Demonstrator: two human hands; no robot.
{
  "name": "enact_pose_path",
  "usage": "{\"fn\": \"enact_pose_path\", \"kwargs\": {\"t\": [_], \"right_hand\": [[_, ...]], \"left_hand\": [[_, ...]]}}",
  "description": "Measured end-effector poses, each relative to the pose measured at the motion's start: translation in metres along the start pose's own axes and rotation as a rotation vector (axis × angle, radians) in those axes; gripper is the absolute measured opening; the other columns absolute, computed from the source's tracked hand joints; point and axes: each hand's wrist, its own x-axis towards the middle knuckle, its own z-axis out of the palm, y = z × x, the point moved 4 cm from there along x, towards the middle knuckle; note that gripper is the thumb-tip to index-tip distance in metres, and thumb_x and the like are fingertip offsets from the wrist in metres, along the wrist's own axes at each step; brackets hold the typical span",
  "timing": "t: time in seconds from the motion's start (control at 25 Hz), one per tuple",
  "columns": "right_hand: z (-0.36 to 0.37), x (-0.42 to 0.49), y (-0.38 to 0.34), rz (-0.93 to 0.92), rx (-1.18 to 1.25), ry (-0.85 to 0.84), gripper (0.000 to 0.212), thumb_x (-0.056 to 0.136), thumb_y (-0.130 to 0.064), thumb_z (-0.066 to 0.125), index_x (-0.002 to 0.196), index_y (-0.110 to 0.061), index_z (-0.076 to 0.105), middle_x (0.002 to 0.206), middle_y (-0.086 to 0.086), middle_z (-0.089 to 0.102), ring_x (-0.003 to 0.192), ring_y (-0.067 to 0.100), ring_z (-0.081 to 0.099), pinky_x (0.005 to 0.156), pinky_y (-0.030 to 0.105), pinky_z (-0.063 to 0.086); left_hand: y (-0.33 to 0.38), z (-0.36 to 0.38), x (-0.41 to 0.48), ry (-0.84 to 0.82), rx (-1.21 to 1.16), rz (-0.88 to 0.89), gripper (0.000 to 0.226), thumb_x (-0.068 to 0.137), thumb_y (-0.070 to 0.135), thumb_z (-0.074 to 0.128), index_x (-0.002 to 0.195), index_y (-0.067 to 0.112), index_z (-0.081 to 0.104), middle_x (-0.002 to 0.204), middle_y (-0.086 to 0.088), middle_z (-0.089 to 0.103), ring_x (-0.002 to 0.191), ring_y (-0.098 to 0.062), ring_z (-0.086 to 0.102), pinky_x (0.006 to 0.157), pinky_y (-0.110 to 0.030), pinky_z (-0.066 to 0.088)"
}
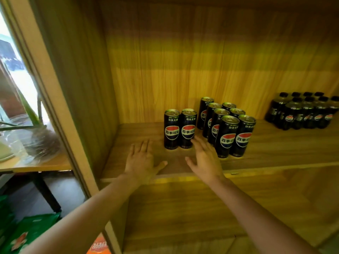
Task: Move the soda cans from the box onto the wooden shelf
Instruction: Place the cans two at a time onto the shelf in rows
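A: Quick one. What do I log for the hands?

B: I see both empty. Left hand (141, 158) sits flat over the wooden shelf (275, 143), fingers spread, thumb out, holding nothing. Right hand (205, 158) is spread too, its fingertips (195, 139) right at the base of the second can of the left pair (180, 128). I can't tell if they touch it or just sit in front.

A: Cans?

B: Two stand upright side by side, touching, at front left. Just to their right is the bigger cluster (227, 125), two rows running back, seven tops that I count. Box isn't in view, so I can't say how many are left to move.

A: Risk?

B: My read: the tall slim cans tip easily. If the right hand nudges that can low down or pulls back carelessly, it could topple it into its neighbour. The gap between the pair and the cluster is narrow, so a swipe of the wrist there could knock the front cluster cans. Those front ones stand near the shelf edge, so a fall may roll off.

A: Anything else near?

B: Bottle pack (302, 112) at far right, well apart. No concern.
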Motion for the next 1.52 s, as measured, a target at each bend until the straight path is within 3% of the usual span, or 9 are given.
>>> {"fn": "enact_pose_path", "kwargs": {"t": [0.32,0.52,0.84,1.0,1.24,1.52], "right_hand": [[-0.027,-0.059,-0.049,-0.253,-0.123,-0.091,0.072,0.088,-0.040,0.049,0.144,-0.008,0.016,0.155,0.011,0.017,0.143,0.025,0.016,0.117,0.037,0.008],[-0.009,-0.124,-0.041,-0.338,-0.091,-0.167,0.075,0.088,-0.039,0.050,0.144,-0.007,0.013,0.156,0.012,0.011,0.144,0.025,0.010,0.116,0.037,0.002],[0.068,-0.212,-0.039,-0.382,0.022,-0.272,0.075,0.085,-0.034,0.057,0.143,-0.006,0.020,0.154,0.013,0.017,0.143,0.026,0.014,0.116,0.039,0.003],[0.147,-0.264,-0.027,-0.394,0.024,-0.317,0.078,0.084,-0.035,0.057,0.144,-0.006,0.016,0.155,0.013,0.015,0.143,0.026,0.012,0.116,0.038,0.001],[0.319,-0.377,0.012,-0.400,0.057,-0.359,0.078,0.079,-0.033,0.065,0.139,-0.002,0.028,0.150,0.017,0.028,0.140,0.029,0.025,0.114,0.036,0.007],[0.538,-0.501,0.095,-0.343,0.048,-0.468,0.072,0.088,-0.043,0.049,0.143,-0.008,0.018,0.155,0.008,0.018,0.143,0.021,0.013,0.115,0.035,-0.002]], "left_hand": [[0.008,-0.022,-0.087,0.153,0.060,0.005,0.088,0.085,0.061,0.037,0.146,0.008,0.001,0.157,-0.012,0.005,0.145,-0.024,0.005,0.117,-0.037,0.000],[0.023,0.008,-0.157,0.175,-0.028,-0.045,0.086,0.085,0.051,0.048,0.146,0.006,0.007,0.156,-0.015,0.009,0.145,-0.025,0.008,0.116,-0.034,0.003],[0.010,0.095,-0.235,0.105,0.048,-0.077,0.086,0.083,0.055,0.049,0.145,0.007,0.012,0.154,-0.016,0.017,0.143,-0.029,0.015,0.117,-0.040,0.012],[0.005,0.184,-0.264,0.057,0.051,-0.057,0.087,0.084,0.059,0.042,0.145,0.005,0.013,0.155,-0.015,0.015,0.144,-0.027,0.015,0.115,-0.036,0.006],[-0.009,0.378,-0.329,0.015,0.004,-0.020,0.087,0.082,0.053,0.051,0.144,0.003,0.016,0.154,-0.016,0.019,0.143,-0.027,0.017,0.115,-0.035,0.008],[-0.034,0.627,-0.395,-0.089,-0.020,-0.016,0.086,0.084,0.052,0.049,0.145,0.004,0.012,0.155,-0.014,0.015,0.145,-0.024,0.012,0.116,-0.033,0.004]]}}
